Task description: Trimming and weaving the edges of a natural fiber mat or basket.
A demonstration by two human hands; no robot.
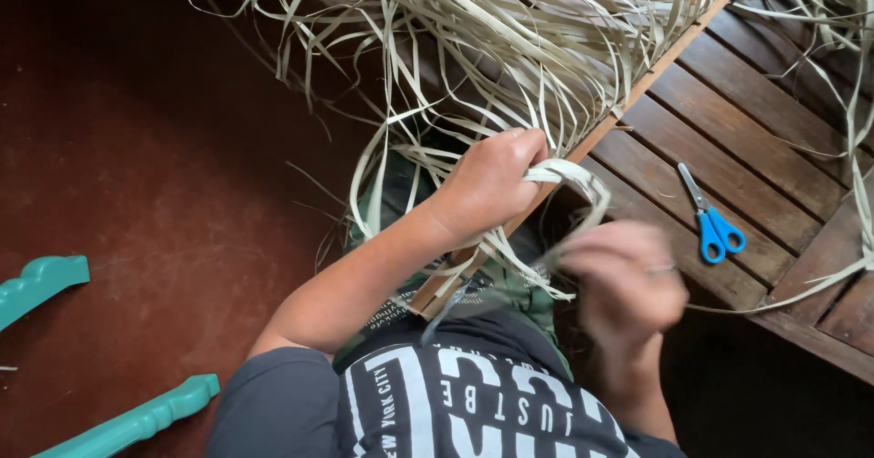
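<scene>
My left hand is closed around a bundle of pale dried leaf strips beside a long wooden slat that runs diagonally over my lap. Several strips loop out of the fist to the right. My right hand is blurred with motion just below and to the right, its fingers curled by the loose strip ends; whether it grips a strip I cannot tell. More strips hang tangled over the slat above both hands.
Blue-handled scissors lie on a dark slatted wooden table at the right. Two teal turned furniture legs lie on the reddish floor at the lower left.
</scene>
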